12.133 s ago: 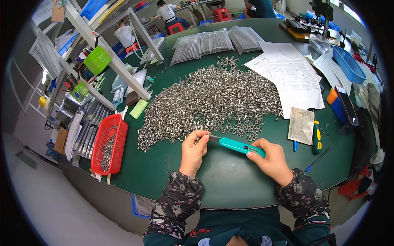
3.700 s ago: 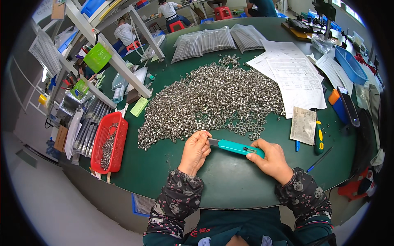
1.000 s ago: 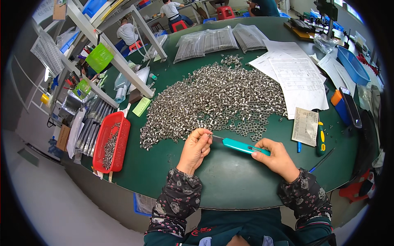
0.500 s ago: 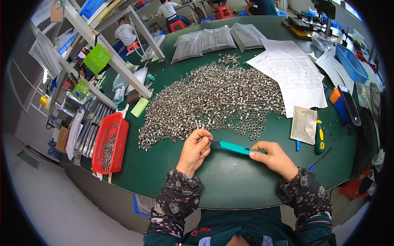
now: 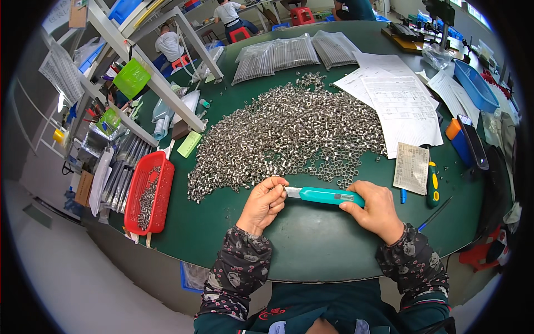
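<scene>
The teal utility knife [image 5: 328, 195] lies level between your two hands, above the near edge of the green table [image 5: 311, 245], just in front of the heap of small metal rings [image 5: 289, 131]. Your right hand [image 5: 378, 209] is wrapped around the handle end, fingers closed over it. Your left hand [image 5: 264, 203] is pinched at the blade tip, thumb and forefinger pressed together there; whether a ring sits between them cannot be told at this size.

Judgement on the step: keep the blade pointing away from the pinching fingertips, hold the right wrist steady and let the left fingers do the fine work. Keep both forearms low over the table so the tool does not waver.

Edges and room: the near table edge runs just under your wrists, so anything dropped may roll off toward you. The bare green surface in front of you is the widest free space. The heap begins just beyond the knife, with stray rings at its near fringe. Toward the left edge stands a red basket [image 5: 147, 192] holding more metal parts, well apart from your left hand. To the right lie a printed slip [image 5: 411, 168] and a yellow-and-green tool [image 5: 433, 183], near your right hand; white paper sheets [image 5: 397, 103] lie beyond.
</scene>
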The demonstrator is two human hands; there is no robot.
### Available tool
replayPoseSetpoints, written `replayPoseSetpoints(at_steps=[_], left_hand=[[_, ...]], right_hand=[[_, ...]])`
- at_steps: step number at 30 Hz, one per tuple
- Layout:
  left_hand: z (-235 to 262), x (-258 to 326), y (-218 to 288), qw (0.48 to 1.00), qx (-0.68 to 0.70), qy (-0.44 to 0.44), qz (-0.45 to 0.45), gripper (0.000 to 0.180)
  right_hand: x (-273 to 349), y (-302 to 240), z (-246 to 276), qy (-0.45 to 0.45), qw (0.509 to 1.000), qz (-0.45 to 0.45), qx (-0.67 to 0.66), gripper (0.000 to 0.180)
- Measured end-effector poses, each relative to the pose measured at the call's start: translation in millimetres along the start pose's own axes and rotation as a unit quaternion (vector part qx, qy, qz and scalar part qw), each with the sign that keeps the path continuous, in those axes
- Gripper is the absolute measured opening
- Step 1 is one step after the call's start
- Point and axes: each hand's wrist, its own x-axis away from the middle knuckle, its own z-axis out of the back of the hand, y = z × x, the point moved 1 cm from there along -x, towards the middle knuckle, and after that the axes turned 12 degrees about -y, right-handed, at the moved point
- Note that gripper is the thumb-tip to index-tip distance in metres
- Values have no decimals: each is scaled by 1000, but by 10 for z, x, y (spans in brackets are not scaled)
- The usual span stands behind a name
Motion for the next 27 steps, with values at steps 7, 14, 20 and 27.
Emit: replayPoseSetpoints(at_steps=[7, 14, 20, 27], left_hand=[[9, 2, 7, 1000, 5, 3, 19, 14], [4, 2, -1, 1000, 16, 26, -4, 14], [36, -4, 26, 997, 49, 46, -34, 14], [33, -5, 31, 998, 10, 40, -49, 17]], right_hand=[[-21, -21, 7, 82, 987, 105, 95, 23], [31, -34, 51, 148, 978, 103, 102, 24], [20, -49, 10, 76, 984, 84, 135, 23], [17, -1, -21, -11, 995, 3, 95, 25]])
